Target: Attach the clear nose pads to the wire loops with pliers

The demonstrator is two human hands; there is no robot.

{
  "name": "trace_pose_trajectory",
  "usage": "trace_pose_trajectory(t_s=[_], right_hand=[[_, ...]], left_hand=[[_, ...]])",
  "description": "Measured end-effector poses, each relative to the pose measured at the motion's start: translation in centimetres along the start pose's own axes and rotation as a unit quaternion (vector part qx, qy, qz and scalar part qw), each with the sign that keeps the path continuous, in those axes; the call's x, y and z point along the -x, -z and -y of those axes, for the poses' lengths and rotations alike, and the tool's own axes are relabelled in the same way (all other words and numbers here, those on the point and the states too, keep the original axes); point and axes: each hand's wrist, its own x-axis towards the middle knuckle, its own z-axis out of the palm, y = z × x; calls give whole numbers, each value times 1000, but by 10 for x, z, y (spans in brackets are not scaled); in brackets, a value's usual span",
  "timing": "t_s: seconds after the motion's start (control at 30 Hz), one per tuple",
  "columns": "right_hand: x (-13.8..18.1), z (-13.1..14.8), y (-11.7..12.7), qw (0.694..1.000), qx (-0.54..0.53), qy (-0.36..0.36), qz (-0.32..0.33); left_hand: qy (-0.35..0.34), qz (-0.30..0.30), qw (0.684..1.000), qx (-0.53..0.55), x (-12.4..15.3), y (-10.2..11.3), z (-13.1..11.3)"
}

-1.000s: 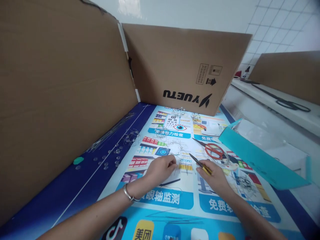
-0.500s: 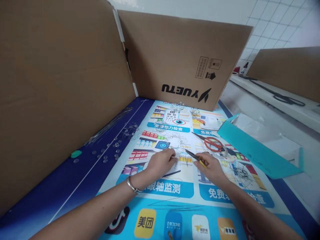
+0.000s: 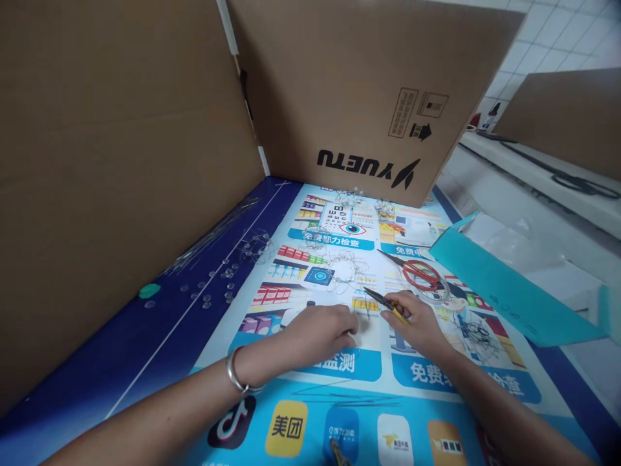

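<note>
My left hand [image 3: 323,330], with a metal bangle on the wrist, rests on the printed mat [image 3: 301,427] with its fingers pinched together on something too small to make out, perhaps a thin wire. My right hand [image 3: 417,323] holds yellow-handled pliers [image 3: 385,301], whose dark tips point left and up toward the left fingertips. A small tangle of thin wire and clear beads [image 3: 347,265] lies just beyond both hands.
Cardboard walls stand at the left [image 3: 121,142] and back [image 3: 359,97]. Red-handled scissors [image 3: 417,272] lie right of the hands. Clear beads [image 3: 218,285], long thin wires [image 3: 213,230] and a green cap [image 3: 149,290] lie at left; a teal box [image 3: 504,291] at right.
My left hand has slid toward me and to the right, along the mat. My right hand with the pliers has kept its place. The camera has tipped downward a little.
</note>
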Motion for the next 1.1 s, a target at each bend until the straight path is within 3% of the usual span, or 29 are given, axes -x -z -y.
trace_pose_trajectory(t_s=[0.3,0.57,0.9,1.0,1.1], right_hand=[[0,0,0,1000,-7,7,7],[-1,-1,1,1000,-20,-2,12],[1,-1,3,998,-49,-21,17],[1,-1,3,998,-53,-26,17],[1,-2,4,998,-50,-25,20]], left_hand=[[-15,-6,993,-116,1,-23,-8],[-21,38,988,-149,7,-21,-16],[13,-74,994,84,-3,-1,9],[63,-160,970,175,-8,7,18],[141,-200,925,291,-12,9,25]])
